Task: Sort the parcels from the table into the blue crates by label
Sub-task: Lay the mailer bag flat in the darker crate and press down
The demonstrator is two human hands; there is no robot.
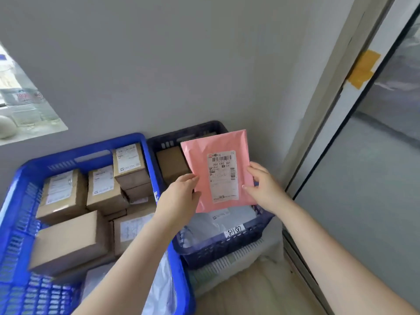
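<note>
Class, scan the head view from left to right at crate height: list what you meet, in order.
Bright blue crate of cardboard boxes → left hand → pink mailer, held over the dark blue crate → right hand → glass door.

- Both bare forearms are extended forward and upward from the lower edge of the view, converging toward the centre.
- The left hand is seen from its back, with the fingers curled around the left edge of the pink parcel.
- The right hand is closed on the parcel's right edge, thumb laid on the front face.
</note>
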